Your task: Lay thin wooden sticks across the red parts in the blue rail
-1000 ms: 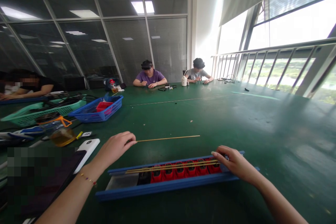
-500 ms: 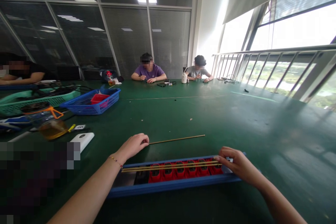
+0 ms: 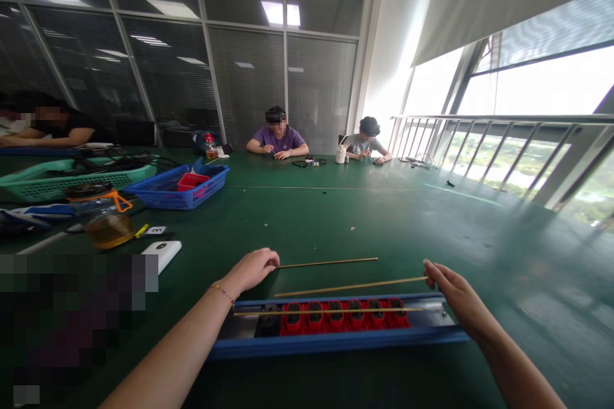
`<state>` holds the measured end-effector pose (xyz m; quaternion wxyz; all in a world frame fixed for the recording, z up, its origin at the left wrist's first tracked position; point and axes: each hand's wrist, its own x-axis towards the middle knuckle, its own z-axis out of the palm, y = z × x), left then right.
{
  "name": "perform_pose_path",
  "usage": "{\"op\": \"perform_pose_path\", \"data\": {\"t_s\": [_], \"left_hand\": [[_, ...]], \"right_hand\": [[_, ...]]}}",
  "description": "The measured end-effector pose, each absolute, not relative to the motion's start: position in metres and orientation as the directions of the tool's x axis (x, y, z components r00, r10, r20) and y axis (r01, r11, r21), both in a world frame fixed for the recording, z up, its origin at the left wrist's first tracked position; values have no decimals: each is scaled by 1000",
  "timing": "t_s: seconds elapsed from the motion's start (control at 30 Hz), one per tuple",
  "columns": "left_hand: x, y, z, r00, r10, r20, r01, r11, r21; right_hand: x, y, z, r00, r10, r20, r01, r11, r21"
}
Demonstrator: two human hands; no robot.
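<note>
Beyond the blue tray (image 3: pixel 345 344), my left hand (image 3: pixel 253 268) is closed on the near-left end of a thin wooden stick (image 3: pixel 330 262) that lies low over the table. Fingertips of my right hand (image 3: pixel 451 291) pinch the right end of a second wooden stick (image 3: pixel 352 286), which slants just above the tray's far edge. A third stick (image 3: pixel 330 312) rests lengthwise across the tray, touched by neither hand. Under it stand several red holders (image 3: pixel 314 327) with black parts in them, in a row.
To the left are a white phone-like device (image 3: pixel 163 255), a jar of amber liquid (image 3: pixel 109 230), a blue basket (image 3: pixel 192 195) with a red box (image 3: pixel 192 181), and a green basket (image 3: pixel 144 172) of cables. Co-workers (image 3: pixel 278 137) sit at the far side.
My right hand has lifted one stick off the tray and moved it up and away, leaving a single stick there. My left hand still holds its stick in nearly the same place.
</note>
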<state>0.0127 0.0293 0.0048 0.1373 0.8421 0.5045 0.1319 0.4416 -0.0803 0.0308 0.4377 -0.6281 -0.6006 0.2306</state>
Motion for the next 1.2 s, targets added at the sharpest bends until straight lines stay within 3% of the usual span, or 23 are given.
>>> {"op": "perform_pose_path", "data": {"t_s": [0.23,0.4,0.5,0.77,1.2], "left_hand": [[13,28,6,441,895,70,826,-435,359],[15,24,12,422,904,67,822,-413,392],[16,22,14,411,910,52,816,-392,425],[13,26,11,455,890,43,807,-432,402],[18,29,8,446,893,58,825,-435,360]], "right_hand": [[463,-61,36,168,962,214,640,58,-766],[455,-33,20,92,981,169,783,34,-622],[449,-19,12,-23,988,154,842,102,-530],[424,0,15,-245,969,41,870,239,-431],[410,7,20,-257,953,159,891,297,-344]]}}
